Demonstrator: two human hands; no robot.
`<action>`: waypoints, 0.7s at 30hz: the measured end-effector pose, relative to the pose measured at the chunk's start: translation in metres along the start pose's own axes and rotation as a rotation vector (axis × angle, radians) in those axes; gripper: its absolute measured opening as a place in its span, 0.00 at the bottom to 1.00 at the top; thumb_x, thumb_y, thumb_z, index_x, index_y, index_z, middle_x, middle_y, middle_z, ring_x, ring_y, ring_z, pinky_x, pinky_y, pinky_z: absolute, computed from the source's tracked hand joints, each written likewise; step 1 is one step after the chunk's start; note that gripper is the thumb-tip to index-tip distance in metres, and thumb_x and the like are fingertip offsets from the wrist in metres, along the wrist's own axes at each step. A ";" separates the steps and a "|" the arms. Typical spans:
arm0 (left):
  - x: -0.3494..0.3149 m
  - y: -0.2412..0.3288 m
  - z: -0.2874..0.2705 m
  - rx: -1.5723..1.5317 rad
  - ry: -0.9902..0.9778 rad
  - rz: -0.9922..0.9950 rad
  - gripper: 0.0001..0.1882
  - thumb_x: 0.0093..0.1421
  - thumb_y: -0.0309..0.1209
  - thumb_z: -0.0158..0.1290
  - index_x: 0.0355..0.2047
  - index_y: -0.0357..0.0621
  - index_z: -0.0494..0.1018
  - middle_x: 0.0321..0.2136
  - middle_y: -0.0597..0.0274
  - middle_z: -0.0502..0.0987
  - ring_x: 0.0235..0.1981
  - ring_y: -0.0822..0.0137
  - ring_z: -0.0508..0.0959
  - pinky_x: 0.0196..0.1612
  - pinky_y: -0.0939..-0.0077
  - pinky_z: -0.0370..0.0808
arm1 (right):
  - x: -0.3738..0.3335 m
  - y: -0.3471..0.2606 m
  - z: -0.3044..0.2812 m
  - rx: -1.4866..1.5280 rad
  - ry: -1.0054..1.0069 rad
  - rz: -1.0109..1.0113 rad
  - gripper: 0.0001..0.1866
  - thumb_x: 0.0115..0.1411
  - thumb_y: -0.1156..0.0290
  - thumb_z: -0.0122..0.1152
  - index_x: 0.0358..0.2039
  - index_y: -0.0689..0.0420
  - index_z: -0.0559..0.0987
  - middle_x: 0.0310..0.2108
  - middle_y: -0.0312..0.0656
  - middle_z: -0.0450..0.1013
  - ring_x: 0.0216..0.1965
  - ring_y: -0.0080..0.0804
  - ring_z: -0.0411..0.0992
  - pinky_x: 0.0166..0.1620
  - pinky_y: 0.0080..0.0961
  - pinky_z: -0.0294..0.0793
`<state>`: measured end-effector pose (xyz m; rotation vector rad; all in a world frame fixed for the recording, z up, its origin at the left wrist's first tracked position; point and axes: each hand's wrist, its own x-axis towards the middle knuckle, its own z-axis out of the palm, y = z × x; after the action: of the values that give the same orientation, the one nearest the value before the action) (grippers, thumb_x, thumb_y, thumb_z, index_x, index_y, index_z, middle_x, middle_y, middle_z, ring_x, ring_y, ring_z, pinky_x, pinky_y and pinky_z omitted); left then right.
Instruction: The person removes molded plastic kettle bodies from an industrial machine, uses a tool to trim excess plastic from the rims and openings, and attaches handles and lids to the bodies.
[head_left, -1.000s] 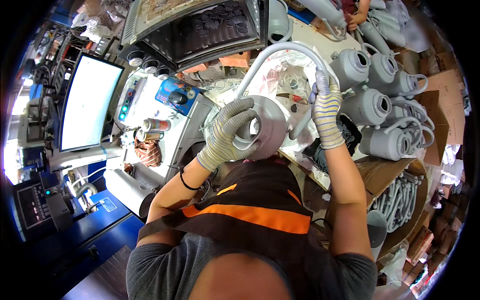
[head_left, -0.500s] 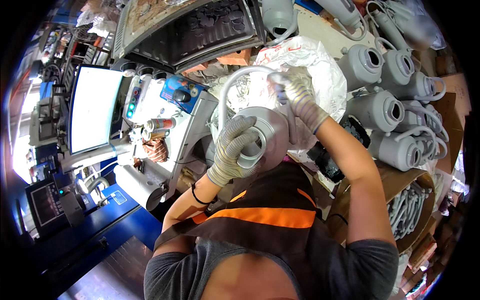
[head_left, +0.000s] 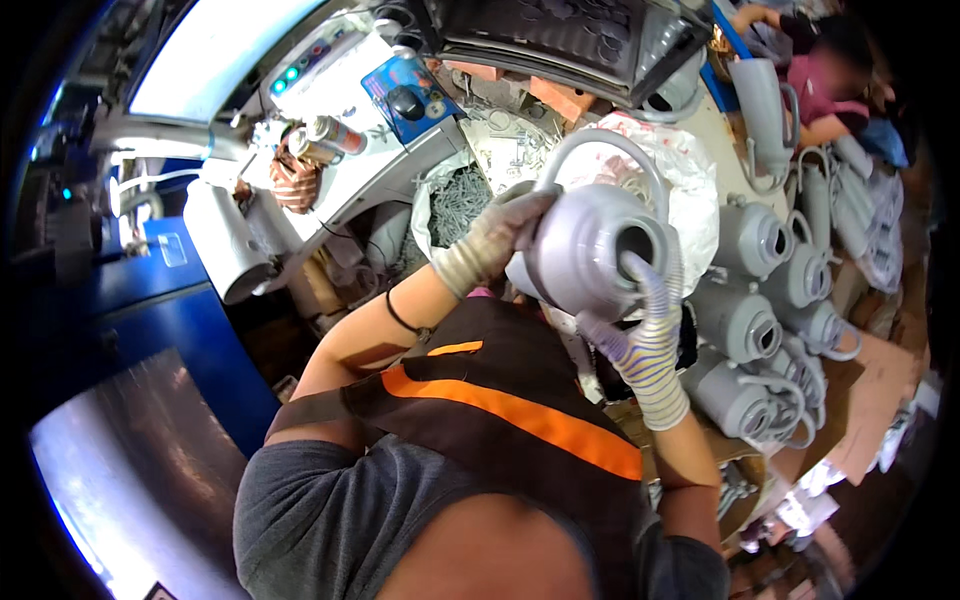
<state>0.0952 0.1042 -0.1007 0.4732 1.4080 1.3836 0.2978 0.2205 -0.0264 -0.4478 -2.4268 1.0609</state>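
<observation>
Between my gloved hands is a grey plastic jug body [head_left: 578, 255] with a round collar and a dark opening that faces right. A grey loop handle [head_left: 605, 138] arches over it on the far side. My left hand [head_left: 505, 230] is closed on the jug's left side, by one foot of the handle. My right hand [head_left: 650, 345] is wrapped round the collar end, its fingers at the rim of the opening and below it. The body hides part of the handle's right end.
Several similar grey jugs [head_left: 740, 320] stand stacked on the right. Beyond the held jug lies a white plastic bag [head_left: 700, 185], and a sack of screws [head_left: 460, 205] is left of it. A metal oven-like box [head_left: 560, 60] stands at the back. Another person [head_left: 825, 90] is at the far right.
The jug has turned, so its opening faces right instead of toward my left hand. My right hand has left the handle for the collar; my left has moved from the collar to the side. The view has shifted.
</observation>
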 end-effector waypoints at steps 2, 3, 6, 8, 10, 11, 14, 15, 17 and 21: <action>0.016 -0.004 0.012 -0.107 -0.038 0.101 0.19 0.64 0.36 0.45 0.49 0.35 0.71 0.35 0.58 0.78 0.36 0.72 0.77 0.44 0.80 0.72 | 0.001 -0.002 0.004 0.097 0.192 0.311 0.20 0.43 0.69 0.75 0.32 0.61 0.73 0.40 0.39 0.69 0.36 0.28 0.68 0.44 0.26 0.70; 0.021 -0.001 0.020 -0.474 -0.002 -0.163 0.16 0.61 0.32 0.52 0.47 0.36 0.73 0.31 0.61 0.79 0.33 0.74 0.77 0.43 0.81 0.73 | 0.004 0.001 0.003 0.076 0.205 0.329 0.21 0.43 0.71 0.74 0.36 0.62 0.74 0.41 0.39 0.69 0.33 0.25 0.68 0.41 0.23 0.70; 0.045 -0.025 0.021 -0.781 -0.047 -0.211 0.13 0.56 0.28 0.56 0.41 0.34 0.76 0.34 0.57 0.79 0.34 0.70 0.78 0.44 0.76 0.75 | 0.001 0.018 0.005 0.008 0.270 0.339 0.29 0.43 0.72 0.74 0.47 0.62 0.75 0.48 0.43 0.71 0.29 0.21 0.68 0.37 0.19 0.71; 0.060 -0.043 0.023 -0.939 -0.080 -0.181 0.11 0.53 0.25 0.56 0.36 0.31 0.76 0.34 0.53 0.79 0.36 0.64 0.79 0.46 0.71 0.75 | -0.011 0.031 0.000 -0.055 0.255 0.235 0.21 0.41 0.70 0.74 0.36 0.62 0.75 0.53 0.46 0.69 0.32 0.24 0.71 0.39 0.22 0.72; 0.068 -0.057 0.025 -1.050 -0.101 -0.222 0.10 0.52 0.24 0.56 0.35 0.31 0.76 0.33 0.51 0.79 0.37 0.62 0.78 0.47 0.70 0.75 | -0.019 0.037 -0.003 -0.114 0.252 0.184 0.17 0.43 0.68 0.73 0.28 0.61 0.74 0.55 0.51 0.68 0.46 0.34 0.72 0.48 0.29 0.70; 0.068 -0.057 0.026 -1.102 -0.111 -0.250 0.10 0.52 0.24 0.55 0.35 0.31 0.75 0.33 0.51 0.78 0.37 0.60 0.78 0.48 0.69 0.75 | -0.024 0.036 -0.006 -0.075 0.234 0.228 0.17 0.43 0.65 0.73 0.24 0.60 0.72 0.55 0.53 0.68 0.52 0.41 0.68 0.53 0.33 0.67; 0.068 -0.038 0.024 -1.046 -0.102 -0.331 0.12 0.52 0.26 0.56 0.35 0.30 0.75 0.34 0.51 0.78 0.39 0.59 0.78 0.49 0.68 0.74 | -0.023 0.036 -0.004 -0.071 0.201 0.150 0.19 0.43 0.62 0.73 0.22 0.59 0.70 0.54 0.54 0.68 0.51 0.44 0.69 0.53 0.34 0.68; 0.068 -0.035 0.022 -1.014 -0.094 -0.361 0.12 0.52 0.26 0.56 0.36 0.30 0.75 0.35 0.51 0.78 0.39 0.59 0.78 0.49 0.68 0.74 | -0.022 0.035 -0.002 -0.083 0.202 0.156 0.20 0.43 0.61 0.73 0.23 0.58 0.70 0.54 0.54 0.68 0.51 0.44 0.69 0.53 0.34 0.68; 0.072 -0.046 0.019 -0.981 -0.157 -0.283 0.15 0.51 0.28 0.58 0.38 0.30 0.74 0.37 0.50 0.78 0.43 0.59 0.78 0.51 0.67 0.74 | -0.021 0.028 0.001 -0.092 0.211 0.214 0.20 0.43 0.61 0.73 0.23 0.58 0.70 0.53 0.55 0.68 0.51 0.46 0.69 0.53 0.36 0.67; 0.073 -0.073 0.011 -0.334 -0.216 0.440 0.30 0.40 0.37 0.68 0.44 0.38 0.73 0.41 0.52 0.77 0.47 0.57 0.77 0.55 0.68 0.71 | -0.013 0.020 0.005 -0.143 0.184 0.217 0.18 0.44 0.64 0.72 0.25 0.59 0.70 0.54 0.55 0.66 0.53 0.47 0.67 0.56 0.39 0.65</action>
<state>0.1056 0.1524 -0.1919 0.7144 0.9026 1.8193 0.3083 0.2251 -0.0481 -0.8355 -2.3355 0.8900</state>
